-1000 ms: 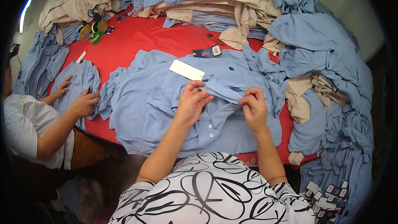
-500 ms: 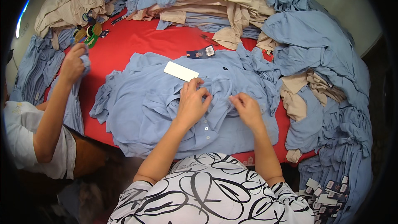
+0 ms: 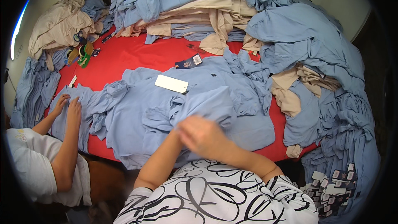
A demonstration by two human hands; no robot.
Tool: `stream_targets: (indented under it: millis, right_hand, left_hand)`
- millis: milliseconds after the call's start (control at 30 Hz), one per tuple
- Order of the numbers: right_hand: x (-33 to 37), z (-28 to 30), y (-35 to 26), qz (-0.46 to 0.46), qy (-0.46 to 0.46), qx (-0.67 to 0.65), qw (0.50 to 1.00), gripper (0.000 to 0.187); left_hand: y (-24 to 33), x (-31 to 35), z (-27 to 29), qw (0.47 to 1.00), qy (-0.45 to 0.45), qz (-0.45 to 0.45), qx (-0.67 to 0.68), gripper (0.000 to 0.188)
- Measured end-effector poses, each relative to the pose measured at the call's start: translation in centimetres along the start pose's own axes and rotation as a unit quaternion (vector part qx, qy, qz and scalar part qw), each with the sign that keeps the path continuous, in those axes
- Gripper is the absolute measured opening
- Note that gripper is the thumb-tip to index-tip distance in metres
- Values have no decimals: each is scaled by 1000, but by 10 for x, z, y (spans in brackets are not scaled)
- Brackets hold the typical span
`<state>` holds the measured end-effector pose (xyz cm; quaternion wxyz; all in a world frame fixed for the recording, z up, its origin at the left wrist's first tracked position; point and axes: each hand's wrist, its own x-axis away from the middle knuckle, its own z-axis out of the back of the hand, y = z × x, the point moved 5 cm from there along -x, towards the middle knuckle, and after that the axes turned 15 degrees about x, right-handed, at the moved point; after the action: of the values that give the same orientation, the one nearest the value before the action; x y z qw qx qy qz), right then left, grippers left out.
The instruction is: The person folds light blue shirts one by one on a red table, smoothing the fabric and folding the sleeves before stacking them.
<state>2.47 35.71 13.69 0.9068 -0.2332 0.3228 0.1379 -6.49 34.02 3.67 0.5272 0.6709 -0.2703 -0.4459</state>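
A light blue shirt (image 3: 137, 120) lies spread before me on other blue garments. Its front is lifted into a bunched fold (image 3: 211, 103). My left forearm (image 3: 159, 159) reaches up to this fold, and the hand is hidden under the cloth and behind the other hand. Blurred by motion, my right hand (image 3: 203, 139) crosses over my left wrist, close below the fold; its fingers are smeared. On the shirt, above the fold, rests a blank white tag (image 3: 171, 84). A dark blue hang tag (image 3: 188, 62) lies at the shirt's far edge.
A red cloth (image 3: 145, 54) covers the table. Blue and beige garment stacks (image 3: 186, 0) stand at the back, with a blue pile (image 3: 311, 37) at right. Loose tags (image 3: 331, 191) lie lower right, tape rolls (image 3: 85, 54) far left. A co-worker's hands (image 3: 68, 105) touch another blue garment.
My right hand has swung left across my left wrist. The shirt front is now folded up over my left hand, hiding its buttons. The co-worker's hands have come down onto a garment.
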Motion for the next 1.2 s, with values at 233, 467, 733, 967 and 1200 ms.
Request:
stream_targets:
  millis: [233,467,733,967,1200]
  right_hand:
    - [3,51,24,-98,176,72,977,32]
    - [51,110,169,-408,-3,-70,910,22]
    - [25,175,194,-340,-14,316,886,24]
    - [42,77,197,-246,50,204,946,19]
    - [54,-10,224,-225,-49,131,964,38]
  left_hand:
    - [9,-23,29,991,87,-62,78,44]
    - [-8,-29,88,893,59,25,445,53]
    - [37,-54,67,869,95,99,475,58]
    - [42,-60,95,853,282,-18,-438,29]
    - [-50,-48,3,877,40,-20,-477,85]
